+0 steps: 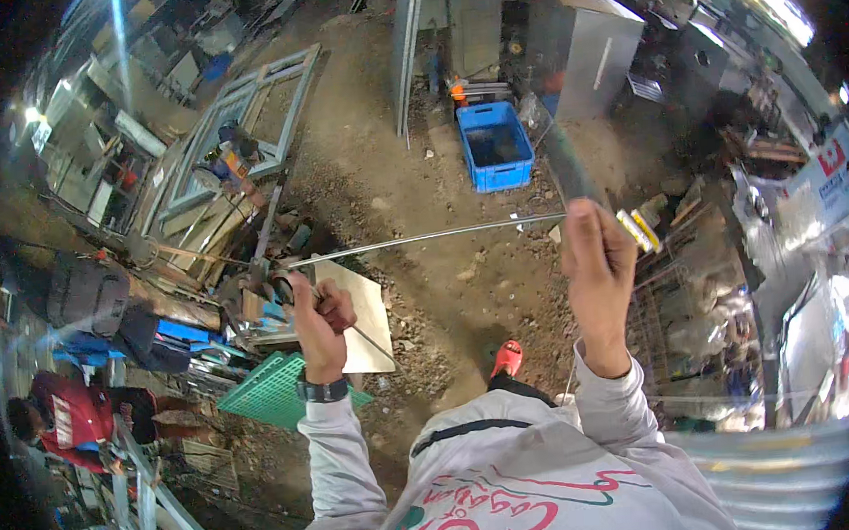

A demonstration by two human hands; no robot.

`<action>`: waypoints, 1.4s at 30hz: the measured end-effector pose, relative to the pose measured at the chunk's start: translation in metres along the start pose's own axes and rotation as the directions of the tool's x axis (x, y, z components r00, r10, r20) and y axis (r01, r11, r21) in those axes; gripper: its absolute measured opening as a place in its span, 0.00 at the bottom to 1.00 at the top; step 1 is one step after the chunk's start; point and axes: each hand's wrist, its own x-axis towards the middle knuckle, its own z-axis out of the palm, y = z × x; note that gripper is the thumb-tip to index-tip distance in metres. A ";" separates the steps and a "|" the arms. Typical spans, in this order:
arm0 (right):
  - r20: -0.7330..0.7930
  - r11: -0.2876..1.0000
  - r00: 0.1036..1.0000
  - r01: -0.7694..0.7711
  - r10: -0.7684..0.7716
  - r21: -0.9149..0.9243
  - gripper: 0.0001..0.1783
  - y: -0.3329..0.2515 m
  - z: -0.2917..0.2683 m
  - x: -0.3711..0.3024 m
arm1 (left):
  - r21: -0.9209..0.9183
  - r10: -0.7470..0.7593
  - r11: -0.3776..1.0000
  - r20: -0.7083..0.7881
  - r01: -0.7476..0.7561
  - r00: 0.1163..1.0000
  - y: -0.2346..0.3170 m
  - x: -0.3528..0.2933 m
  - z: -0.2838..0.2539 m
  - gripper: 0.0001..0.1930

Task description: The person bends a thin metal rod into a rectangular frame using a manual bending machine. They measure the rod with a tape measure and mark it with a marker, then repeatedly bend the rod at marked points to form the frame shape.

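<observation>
Above the dirt floor (420, 196) of a cluttered metal workshop, the person held a long thin metal rod (423, 237) almost level between both hands, and the rod showed a slight upward bow along its middle. The left hand (321, 317) was a closed fist around the rod's left end, at about nine o'clock from the view's centre, with a dark wristwatch (321, 389) on that wrist. The right hand (597, 273) sat at about three o'clock, fingers curled shut over the rod's right end and also pinching a tool with a yellow handle (639, 229), whose kind could not be made out.

As a judgement, the work on the rod was midway: it was lifted clear of the ground and gripped at both ends, perhaps being bent or checked for straightness, but it had not been joined to anything or set down anywhere.

Below the left hand lay a pale flat board (364, 318) and a green plastic crate (281, 388). A blue plastic crate (495, 145) stood at twelve o'clock, near grey metal cabinets (582, 52). A welded metal frame (238, 130) lay at eleven o'clock. One red shoe (507, 359) showed beneath the rod, and another person in a red top (81, 417) crouched at eight o'clock, well apart.
</observation>
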 end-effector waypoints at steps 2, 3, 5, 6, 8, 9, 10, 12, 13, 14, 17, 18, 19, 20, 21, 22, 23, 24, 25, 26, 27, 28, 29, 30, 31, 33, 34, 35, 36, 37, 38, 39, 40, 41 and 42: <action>0.010 0.959 0.984 -0.175 0.177 0.223 0.23 0.010 -0.017 0.038 | -0.082 0.063 0.995 0.069 -0.058 0.996 0.001 0.017 0.032 0.32; 0.031 0.960 0.987 -0.161 0.158 0.227 0.24 0.016 -0.023 0.055 | -0.158 0.094 0.985 0.115 -0.075 0.989 -0.001 0.025 0.044 0.30; 0.116 0.931 0.987 -0.144 0.111 0.335 0.24 0.032 -0.031 0.093 | -0.233 0.212 0.952 0.040 -0.197 0.976 -0.011 0.045 0.064 0.25; 0.130 0.935 0.989 -0.105 0.065 0.339 0.23 0.042 -0.032 0.111 | -0.200 0.271 0.945 0.032 -0.259 0.962 -0.016 0.057 0.069 0.24; 0.166 0.938 0.986 -0.037 -0.022 0.344 0.23 0.070 -0.028 0.149 | -0.197 0.320 0.926 -0.041 -0.322 0.947 -0.019 0.080 0.084 0.23; 0.205 0.917 0.979 -0.066 -0.018 0.395 0.23 0.082 -0.026 0.164 | -0.205 0.353 0.915 -0.016 -0.349 0.935 -0.023 0.093 0.085 0.23; 0.245 0.891 0.969 -0.098 -0.015 0.443 0.24 0.094 -0.022 0.178 | -0.212 0.387 0.902 0.008 -0.377 0.922 -0.025 0.105 0.081 0.23; 0.334 0.838 0.941 -0.146 -0.045 0.525 0.26 0.124 -0.011 0.211 | -0.219 0.488 0.851 -0.006 -0.477 0.873 -0.027 0.134 0.083 0.22; 0.381 0.819 0.922 -0.166 -0.069 0.549 0.29 0.138 -0.006 0.227 | -0.211 0.509 0.842 0.007 -0.497 0.860 -0.026 0.149 0.083 0.22; 0.372 0.807 0.928 -0.197 -0.031 0.556 0.28 0.143 0.009 0.237 | -0.197 0.533 0.832 0.022 -0.519 0.846 -0.025 0.164 0.078 0.21; 0.443 0.809 0.892 -0.194 -0.090 0.555 0.30 0.191 0.054 0.279 | -0.205 0.568 0.798 -0.061 -0.567 0.821 -0.016 0.211 0.052 0.20; 0.428 0.820 0.901 -0.187 -0.077 0.541 0.30 0.204 0.075 0.288 | -0.195 0.566 0.788 -0.144 -0.583 0.812 -0.008 0.227 0.044 0.20; 0.413 0.831 0.908 -0.180 -0.065 0.527 0.30 0.220 0.097 0.297 | -0.183 0.561 0.779 -0.226 -0.600 0.796 0.000 0.243 0.035 0.20; 0.479 0.903 0.873 -0.130 -0.093 0.411 0.30 0.244 0.107 0.313 | -0.160 0.575 0.788 -0.151 -0.594 0.804 0.011 0.261 0.020 0.19; 0.497 0.937 0.866 -0.124 -0.059 0.328 0.29 0.257 0.130 0.320 | -0.175 0.574 0.777 -0.196 -0.604 0.795 0.021 0.276 0.008 0.19; 0.513 0.963 0.858 -0.116 -0.026 0.243 0.29 0.268 0.153 0.327 | -0.188 0.571 0.765 -0.242 -0.616 0.784 0.031 0.291 -0.005 0.18; 0.532 0.981 0.847 -0.115 0.014 0.157 0.29 0.279 0.176 0.330 | -0.192 0.564 0.756 -0.294 -0.626 0.771 0.041 0.301 -0.017 0.17; 0.604 0.973 0.796 -0.173 0.046 0.153 0.28 0.295 0.194 0.337 | -0.187 0.589 0.758 -0.217 -0.625 0.779 0.053 0.317 -0.035 0.15; 0.634 0.962 0.766 -0.241 0.105 0.132 0.27 0.309 0.216 0.340 | -0.183 0.576 0.753 -0.281 -0.632 0.768 0.061 0.328 -0.044 0.14; 0.664 0.943 0.728 -0.316 0.167 0.109 0.27 0.318 0.239 0.336 | -0.171 0.558 0.753 -0.346 -0.635 0.754 0.070 0.335 -0.053 0.14; 0.684 0.922 0.693 -0.380 0.228 0.079 0.27 0.330 0.261 0.335 | -0.169 0.514 0.770 -0.407 -0.615 0.755 0.076 0.345 -0.062 0.19; 0.696 0.901 0.709 -0.370 0.117 0.226 0.23 0.353 0.286 0.332 | -0.167 0.468 0.786 -0.469 -0.596 0.749 0.082 0.356 -0.073 0.23; 0.767 0.938 0.628 -0.328 0.131 0.108 0.20 0.357 0.312 0.330 | -0.111 0.499 0.789 -0.458 -0.604 0.736 0.089 0.357 -0.088 0.23; 0.823 0.968 0.549 -0.253 0.147 -0.004 0.17 0.356 0.331 0.333 | -0.070 0.528 0.787 -0.438 -0.613 0.728 0.095 0.359 -0.102 0.23; 0.868 0.981 0.467 -0.160 0.169 -0.105 0.14 0.357 0.347 0.337 | -0.028 0.555 0.784 -0.417 -0.620 0.720 0.099 0.359 -0.115 0.23; 0.856 0.981 0.489 -0.167 0.168 -0.097 0.10 0.365 0.379 0.343 | -0.049 0.498 0.805 -0.485 -0.591 0.719 0.110 0.357 -0.131 0.20; 0.851 0.981 0.499 -0.170 0.165 -0.091 0.10 0.370 0.394 0.346 | -0.028 0.482 0.814 -0.523 -0.580 0.703 0.122 0.357 -0.132 0.19; 0.871 0.983 0.467 -0.161 0.154 -0.087 0.10 0.377 0.407 0.353 | -0.006 0.469 0.821 -0.562 -0.571 0.681 0.132 0.356 -0.133 0.18; 0.891 0.986 0.434 -0.152 0.132 -0.072 0.09 0.384 0.422 0.363 | -0.003 0.448 0.821 -0.615 -0.571 0.648 0.141 0.355 -0.134 0.16; 0.909 0.988 0.402 -0.141 0.108 -0.055 0.09 0.391 0.435 0.370 | 0.053 0.465 0.827 -0.625 -0.560 0.627 0.145 0.356 -0.136 0.17; 0.913 0.988 0.404 -0.154 0.051 0.013 0.10 0.401 0.448 0.377 | 0.100 0.484 0.826 -0.629 -0.555 0.608 0.143 0.362 -0.138 0.17; 0.929 0.969 0.368 -0.243 0.045 0.050 0.10 0.389 0.469 0.377 | 0.173 0.515 0.820 -0.639 -0.545 0.571 0.148 0.360 -0.144 0.18; 0.944 0.940 0.329 -0.331 0.037 0.079 0.10 0.372 0.485 0.377 | 0.043 0.506 0.805 -0.572 -0.592 0.646 0.154 0.354 -0.162 0.18; 0.957 0.907 0.288 -0.409 0.024 0.101 0.10 0.360 0.500 0.378 | 0.071 0.543 0.772 -0.592 -0.632 0.596 0.158 0.358 -0.172 0.18; 0.956 0.881 0.293 -0.450 -0.008 0.146 0.09 0.361 0.515 0.384 | 0.094 0.582 0.732 -0.601 -0.675 0.548 0.166 0.367 -0.178 0.18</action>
